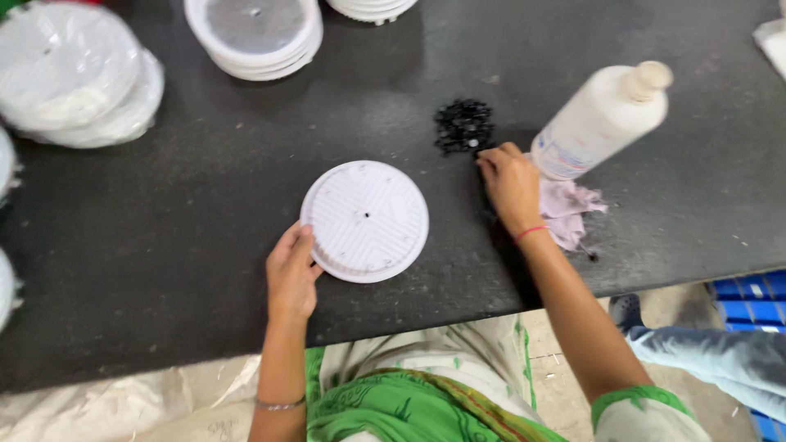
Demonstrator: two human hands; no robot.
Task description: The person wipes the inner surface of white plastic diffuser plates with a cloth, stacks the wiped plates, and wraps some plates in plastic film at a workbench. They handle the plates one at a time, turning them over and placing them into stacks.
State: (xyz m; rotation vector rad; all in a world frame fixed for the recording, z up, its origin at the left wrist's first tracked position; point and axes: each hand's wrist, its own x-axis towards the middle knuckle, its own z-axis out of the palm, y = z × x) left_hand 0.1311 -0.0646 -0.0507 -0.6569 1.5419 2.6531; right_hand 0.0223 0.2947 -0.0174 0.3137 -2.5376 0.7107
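A round white plastic disc (366, 219) with a ribbed zigzag face and a small centre hole lies on the dark table (164, 221). My left hand (291, 272) grips the disc's left rim. My right hand (508, 185) reaches to the edge of a pile of small black parts (463, 125), fingertips pinched together at the pile; whether a part is between them cannot be seen. A red thread circles my right wrist.
A white plastic bottle (602, 121) stands tilted beside my right hand, over a pink cloth (567, 209). Stacks of white discs (255, 34) sit at the back, bagged ones (74, 74) at far left. Another person's leg (720, 356) and blue crates (749, 296) are at lower right.
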